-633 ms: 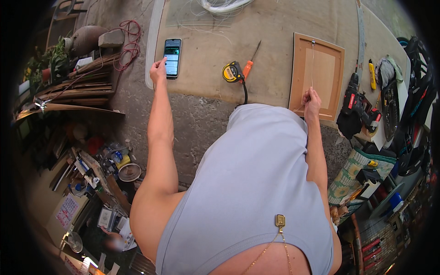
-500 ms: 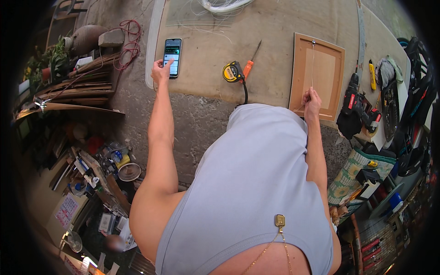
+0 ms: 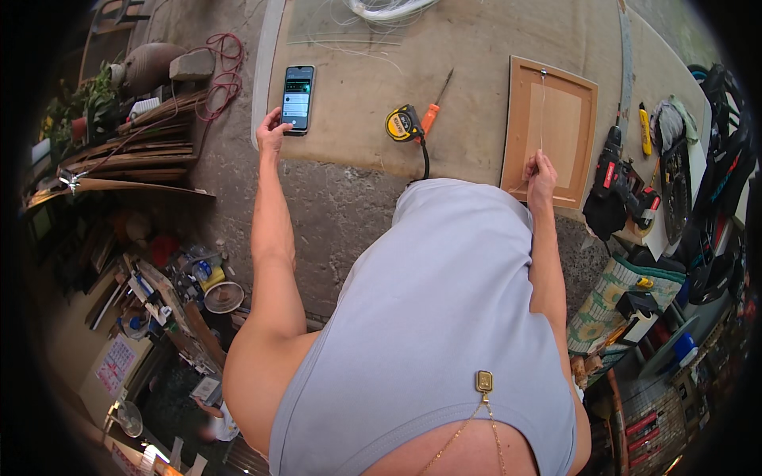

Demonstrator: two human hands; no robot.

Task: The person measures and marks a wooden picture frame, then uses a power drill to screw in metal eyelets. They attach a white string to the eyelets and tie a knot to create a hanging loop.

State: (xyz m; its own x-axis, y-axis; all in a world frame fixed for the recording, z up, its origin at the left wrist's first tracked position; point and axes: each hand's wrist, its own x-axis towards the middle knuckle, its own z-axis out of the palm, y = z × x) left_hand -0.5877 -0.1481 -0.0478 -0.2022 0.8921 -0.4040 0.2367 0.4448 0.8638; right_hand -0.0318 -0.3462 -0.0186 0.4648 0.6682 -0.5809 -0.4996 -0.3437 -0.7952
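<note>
At nine o'clock of the view lie stacked timber boards (image 3: pixel 119 163), with a red cord (image 3: pixel 225 75) looped above them at about ten o'clock. Your left hand (image 3: pixel 272 128) reaches up to the near edge of the bench (image 3: pixel 357 119); its fingers are loosely curled and the thumb touches the lower end of the smartphone (image 3: pixel 298 97), which lies flat with its screen lit, at eleven o'clock of the view. Moving right, a yellow tape measure (image 3: pixel 403 124) sits on the bench at twelve o'clock, just beside an orange-handled screwdriver (image 3: pixel 434 107) that slants away toward one o'clock. Further right lies the wooden cabinet door (image 3: pixel 549 127), flat on the bench at one o'clock. Your right hand (image 3: pixel 540 169) rests over its near lower edge with fingers pressed together, pinching a thin pale string (image 3: pixel 542 111) that runs straight up the panel to its far edge. At two o'clock, just beyond the door, a red and black cordless drill (image 3: pixel 623 178) lies on the bench, with a yellow utility knife (image 3: pixel 645 127) above it.
</note>
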